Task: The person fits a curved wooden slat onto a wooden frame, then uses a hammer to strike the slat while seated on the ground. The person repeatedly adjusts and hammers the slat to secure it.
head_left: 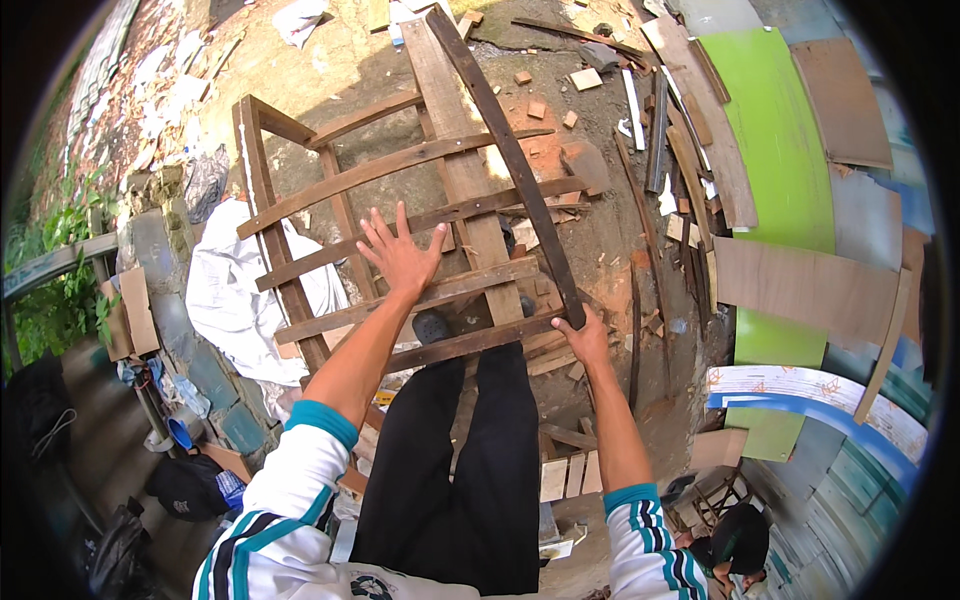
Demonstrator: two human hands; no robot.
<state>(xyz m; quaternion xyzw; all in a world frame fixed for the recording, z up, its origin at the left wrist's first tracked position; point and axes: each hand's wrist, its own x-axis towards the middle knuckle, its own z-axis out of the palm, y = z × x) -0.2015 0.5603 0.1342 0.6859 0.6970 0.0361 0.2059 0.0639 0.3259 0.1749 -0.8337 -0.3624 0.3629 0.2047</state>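
Note:
A wooden frame (345, 182) of rough brown slats lies in front of my legs. My left hand (405, 258) is open, fingers spread, over the middle slats; its palm appears to rest on them. A long dark wooden strip (510, 165) runs slantwise along the frame's right side, across the slat ends. My right hand (586, 338) is closed around the near end of this strip, beside the right end of the nearest slat (470, 343). Under the slats, a wider plank (440, 85) stretches away from me. The fingers of my right hand are partly hidden.
White cloth (225, 290) lies left of the frame. Scrap wood (650, 250) and small blocks (537, 110) litter the ground to the right. Farther right are a green panel (775, 130) and plywood sheets (810, 285). Another person (738, 540) is at the lower right.

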